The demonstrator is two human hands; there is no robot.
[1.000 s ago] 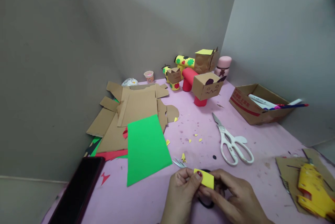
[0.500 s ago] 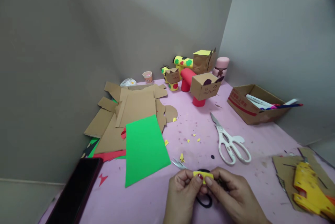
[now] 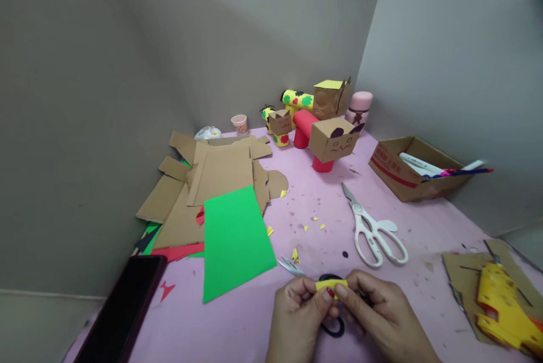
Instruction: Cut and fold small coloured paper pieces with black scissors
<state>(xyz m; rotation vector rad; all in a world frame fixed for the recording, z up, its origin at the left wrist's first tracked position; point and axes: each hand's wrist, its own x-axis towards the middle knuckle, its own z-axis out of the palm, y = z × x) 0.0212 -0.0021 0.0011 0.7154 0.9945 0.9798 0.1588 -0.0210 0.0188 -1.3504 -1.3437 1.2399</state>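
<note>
Both of my hands meet at the bottom middle over the pink table [image 3: 237, 323]. My left hand [image 3: 299, 318] and my right hand [image 3: 382, 318] pinch a small yellow paper piece [image 3: 331, 284] between thumbs and fingers, and it looks folded or rolled narrow. Under the hands lies a small pair of scissors [image 3: 292, 266] with black handle loops, its metal tips pointing left. Neither hand touches these scissors, as far as I can see.
White-handled scissors [image 3: 373, 230] lie right of centre. A green paper sheet [image 3: 233, 238] rests on flat cardboard pieces [image 3: 212, 176]. Cardboard animal figures [image 3: 333, 139] stand at the back. A cardboard box [image 3: 411, 173] holds pens. A yellow glue gun [image 3: 503, 306] and a dark phone [image 3: 123, 306] flank the hands.
The yellow piece showed as a flat rectangle a second ago; now it appears as a narrow strip between my fingertips. The hands stayed in place.
</note>
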